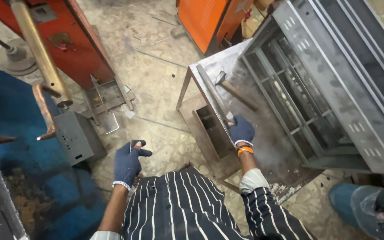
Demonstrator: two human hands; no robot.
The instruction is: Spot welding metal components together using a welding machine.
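Right hand (242, 130) grips strip (213, 95) on worktop (263, 146); lift slow, w/ edge level. Left hand (127, 162), at 8 o'clock, pinches small pin (130, 146).

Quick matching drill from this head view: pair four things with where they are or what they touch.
1. hammer
2. left hand
3. right hand
4. small grey metal box

a. grips a long metal strip
b. stands on the floor under the copper arm
c. lies on the steel table
d. pinches a thin pin, raised over the floor

Pairs: 1-c, 2-d, 3-a, 4-b
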